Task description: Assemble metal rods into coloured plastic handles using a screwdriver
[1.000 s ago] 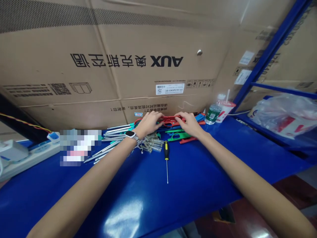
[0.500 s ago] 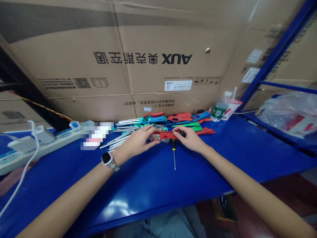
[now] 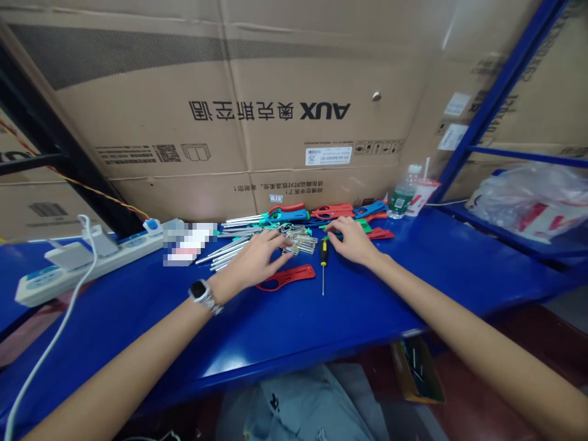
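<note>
A red gun-shaped plastic casing half (image 3: pixel 296 277), with a loop handle at its left end, lies on the blue table. Just above it my left hand (image 3: pixel 261 257) is open, thumb and fingers apart, over a pile of small clear plastic parts (image 3: pixel 303 240). My right hand (image 3: pixel 353 242) is open, fingers bent, close to the green casing pieces (image 3: pixel 364 225); its fingertips partly cover what lies beneath. Between the hands a screwdriver (image 3: pixel 324 252) with a black and yellow handle points toward me. Silver metal tubes (image 3: pixel 227 252) lie left of the pile.
Behind are red casings (image 3: pixel 331 212) and a blue casing (image 3: pixel 294 215). A water bottle (image 3: pixel 400 195) and a cup with a straw (image 3: pixel 420 196) stand at the back right. A power strip (image 3: pixel 119 250) with chargers runs along the left. A large cardboard sheet (image 3: pixel 266 73) walls the back.
Both hands have let go of the red casing, which now lies on the table nearer to me. My hands have drawn slightly apart, and the view has shifted a little.
</note>
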Demonstrator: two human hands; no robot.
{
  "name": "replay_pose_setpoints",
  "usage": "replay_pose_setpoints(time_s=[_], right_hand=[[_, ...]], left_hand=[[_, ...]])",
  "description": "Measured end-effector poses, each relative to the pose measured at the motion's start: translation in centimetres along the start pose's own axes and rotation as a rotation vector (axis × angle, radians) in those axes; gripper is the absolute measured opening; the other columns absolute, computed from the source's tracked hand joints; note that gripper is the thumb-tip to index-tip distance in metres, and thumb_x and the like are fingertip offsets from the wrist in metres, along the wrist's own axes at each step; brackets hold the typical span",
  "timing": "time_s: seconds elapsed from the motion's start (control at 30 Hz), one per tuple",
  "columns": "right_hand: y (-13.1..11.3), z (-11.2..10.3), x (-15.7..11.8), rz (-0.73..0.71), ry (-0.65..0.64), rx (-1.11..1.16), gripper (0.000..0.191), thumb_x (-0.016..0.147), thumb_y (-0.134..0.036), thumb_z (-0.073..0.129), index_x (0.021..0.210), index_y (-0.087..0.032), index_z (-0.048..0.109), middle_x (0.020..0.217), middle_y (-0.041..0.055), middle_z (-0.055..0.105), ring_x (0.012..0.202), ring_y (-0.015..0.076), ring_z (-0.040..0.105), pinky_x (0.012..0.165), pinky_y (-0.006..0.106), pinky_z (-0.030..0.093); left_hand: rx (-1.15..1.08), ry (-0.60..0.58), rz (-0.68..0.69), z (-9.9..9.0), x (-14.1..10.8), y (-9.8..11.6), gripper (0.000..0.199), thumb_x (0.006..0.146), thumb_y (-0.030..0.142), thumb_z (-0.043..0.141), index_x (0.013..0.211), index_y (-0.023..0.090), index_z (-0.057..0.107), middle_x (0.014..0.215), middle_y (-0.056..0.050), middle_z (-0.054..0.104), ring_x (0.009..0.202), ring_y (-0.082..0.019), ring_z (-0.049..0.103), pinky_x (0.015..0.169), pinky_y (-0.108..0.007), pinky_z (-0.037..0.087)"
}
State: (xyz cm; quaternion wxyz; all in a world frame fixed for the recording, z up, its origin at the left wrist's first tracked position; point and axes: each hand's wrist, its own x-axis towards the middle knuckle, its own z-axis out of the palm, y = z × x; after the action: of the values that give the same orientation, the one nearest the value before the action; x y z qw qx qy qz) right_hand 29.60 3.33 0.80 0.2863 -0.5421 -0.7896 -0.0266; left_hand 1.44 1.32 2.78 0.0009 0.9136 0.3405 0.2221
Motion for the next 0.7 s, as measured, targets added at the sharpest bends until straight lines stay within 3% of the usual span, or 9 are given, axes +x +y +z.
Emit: replay_pose_setpoints(time_s=[0.17,0.33,0.53,0.7], right_hand=[[3.1,-0.8,3.3,0.126,-0.006,-0.170,0.024,0.092,-0.022,0.054,0.111,-0.020,0.069,0.119,0.0131,0.068,0.115,0.0346,0.055,0.093,0.049,0.042],[4.8,-1.0,6.1,0.155,-0.105,-0.275,0.036,0.087,-0.021,0.055,0.121,-0.020,0.068,0.126,0.0139,0.067,0.121,0.0366,0.052,0.099,0.053,0.039],[7.0,-0.7,8.3,0.142,-0.262,-0.255,0.052,0.080,-0.023,0.064,0.132,-0.021,0.064,0.133,0.0126,0.067,0.124,0.0371,0.054,0.104,0.056,0.035],[8.3,-0.4,9.0,0.078,-0.194,-0.158,0.032,0.088,-0.022,0.063,0.119,-0.023,0.072,0.124,0.0094,0.074,0.120,0.0327,0.061,0.105,0.054,0.034]], left_hand=[[0.155,-0.071,0.029,2.0,10.1,-0.2,0.019,0.097,0.020,0.056,0.114,0.016,0.064,0.117,-0.012,0.067,0.116,-0.028,0.059,0.099,-0.042,0.046],[0.345,-0.199,-0.012,4.5,17.0,-0.4,0.035,0.090,0.024,0.065,0.123,0.013,0.063,0.125,-0.016,0.066,0.122,-0.033,0.056,0.100,-0.044,0.043],[0.361,-0.218,0.022,6.7,19.5,-1.8,0.035,0.084,0.022,0.069,0.117,0.012,0.068,0.122,-0.018,0.067,0.119,-0.035,0.058,0.101,-0.047,0.041],[0.333,-0.177,0.041,6.8,19.8,-2.8,0.027,0.096,0.022,0.054,0.116,0.014,0.070,0.117,-0.015,0.072,0.116,-0.030,0.061,0.100,-0.042,0.042]])
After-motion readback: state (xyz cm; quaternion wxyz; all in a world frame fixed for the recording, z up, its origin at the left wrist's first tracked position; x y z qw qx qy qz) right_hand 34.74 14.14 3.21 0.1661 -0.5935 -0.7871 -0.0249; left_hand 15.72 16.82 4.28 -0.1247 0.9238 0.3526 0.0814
